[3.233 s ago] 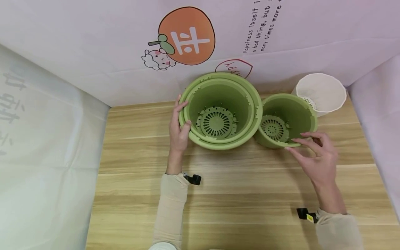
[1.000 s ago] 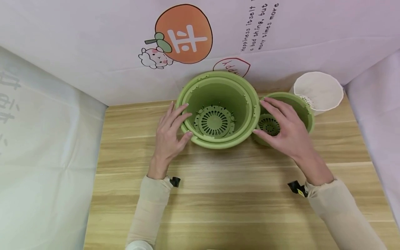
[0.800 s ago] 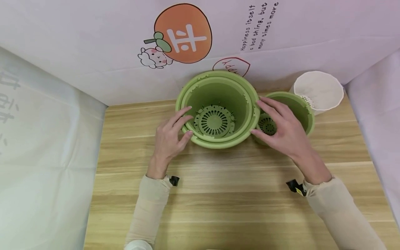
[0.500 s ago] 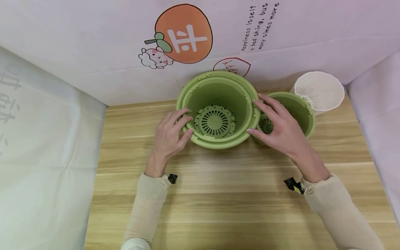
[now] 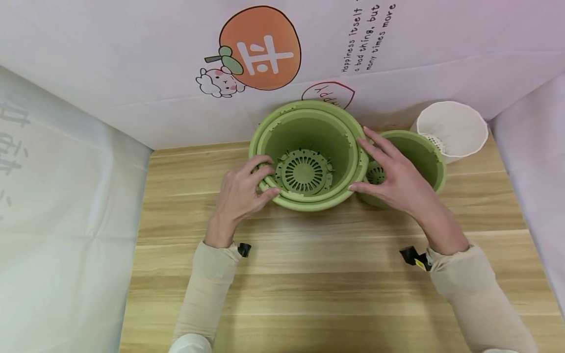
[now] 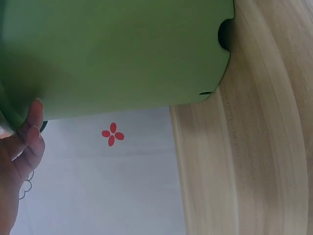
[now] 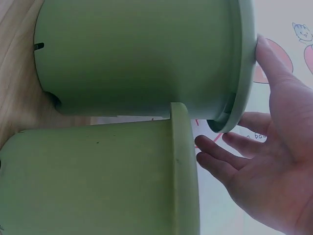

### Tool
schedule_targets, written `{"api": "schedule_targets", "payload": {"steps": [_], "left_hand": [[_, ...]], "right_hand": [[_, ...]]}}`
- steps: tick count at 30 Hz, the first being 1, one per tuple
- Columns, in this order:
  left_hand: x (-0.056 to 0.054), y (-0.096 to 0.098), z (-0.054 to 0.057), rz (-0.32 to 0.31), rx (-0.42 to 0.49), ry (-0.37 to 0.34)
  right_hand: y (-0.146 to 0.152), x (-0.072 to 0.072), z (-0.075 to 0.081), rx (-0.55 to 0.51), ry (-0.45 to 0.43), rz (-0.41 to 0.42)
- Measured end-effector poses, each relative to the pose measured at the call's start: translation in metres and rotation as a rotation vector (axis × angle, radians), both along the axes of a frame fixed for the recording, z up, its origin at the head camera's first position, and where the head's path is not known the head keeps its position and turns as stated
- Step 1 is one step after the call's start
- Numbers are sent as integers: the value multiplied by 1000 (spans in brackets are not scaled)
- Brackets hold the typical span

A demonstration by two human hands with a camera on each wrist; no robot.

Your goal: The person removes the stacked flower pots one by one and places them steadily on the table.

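Observation:
In the head view two round green flower pots are nested: an inner pot point(image 5: 315, 122) with a slotted bottom sits inside a wider outer pot point(image 5: 326, 205). My left hand point(image 5: 240, 193) grips the rim at the left, fingers curled over into the inner pot and thumb at the front. On the right side my right hand point(image 5: 399, 181) touches the rim with thumb and fingertips, its fingers fairly straight. The left wrist view shows the outer pot's smooth side point(image 6: 117, 54) and a few fingers point(image 6: 35, 142) by its rim.
A smaller green pot point(image 5: 430, 162) stands right beside the nested pair, partly behind my right hand. Farther right is a white pot point(image 5: 459, 127) with a perforated bottom. Behind them rises a printed white cloth wall point(image 5: 154, 73); the wooden tabletop point(image 5: 318, 274) stretches in front.
My right hand has left the smaller green pot's rim for the right rim of the nested pots. The left hand's fingers have shifted and curled farther over the rim. The pots stay in place.

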State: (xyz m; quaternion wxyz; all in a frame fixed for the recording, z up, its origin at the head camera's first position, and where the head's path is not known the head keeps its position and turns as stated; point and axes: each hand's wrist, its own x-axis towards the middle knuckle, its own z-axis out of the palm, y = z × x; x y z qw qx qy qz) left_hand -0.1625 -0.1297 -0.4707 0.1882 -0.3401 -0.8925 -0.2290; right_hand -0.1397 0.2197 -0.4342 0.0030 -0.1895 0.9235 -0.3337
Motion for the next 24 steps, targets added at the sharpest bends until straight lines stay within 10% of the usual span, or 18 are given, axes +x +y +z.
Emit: {"api": "schedule_targets", "payload": {"steps": [24], "left_hand": [[-1, 4, 4, 6, -29, 46]], "right_hand": [[-6, 4, 5, 32, -8, -33]]}}
